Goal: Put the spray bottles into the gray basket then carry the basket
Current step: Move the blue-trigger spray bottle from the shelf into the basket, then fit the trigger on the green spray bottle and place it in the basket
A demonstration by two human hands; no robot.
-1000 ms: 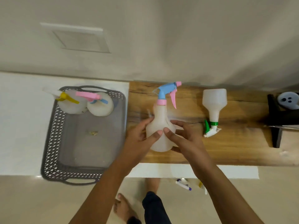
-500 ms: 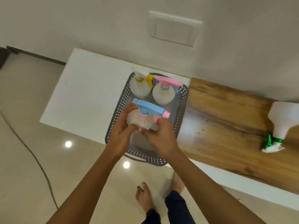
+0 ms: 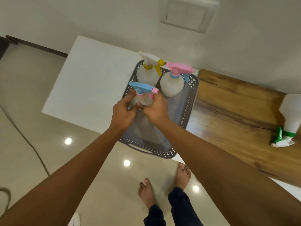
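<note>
Left hand (image 3: 123,112) and right hand (image 3: 154,109) both closed around the body of the blue-topped spray bottle (image 3: 143,95), fingers meeting at its near side. Bottle held upright inside the gray basket (image 3: 185,118), at its left wall; contact with the basket floor not discernible behind the hands.

Beyond it, yellow-topped bottle (image 3: 149,74) and pink-topped bottle (image 3: 172,84) standing side by side at the far end of the basket, just beside the held one. Near half of the basket bare. Basket resting on the white counter (image 3: 84,82), its near handle (image 3: 140,149) projecting past the counter edge.

Green-topped bottle (image 3: 289,121) lying on its side on the wooden surface (image 3: 228,111), well apart from the basket, not yet loaded.

Judged: bottles translucent thin plastic, apparently light, smooth, rounded and likely slippery; trigger heads stiff but snag-prone. Best taken at the neck below the trigger, or cupped round the body. Basket likely flexible once loaded; lift by both end handles, kept level to stop upright bottles toppling
</note>
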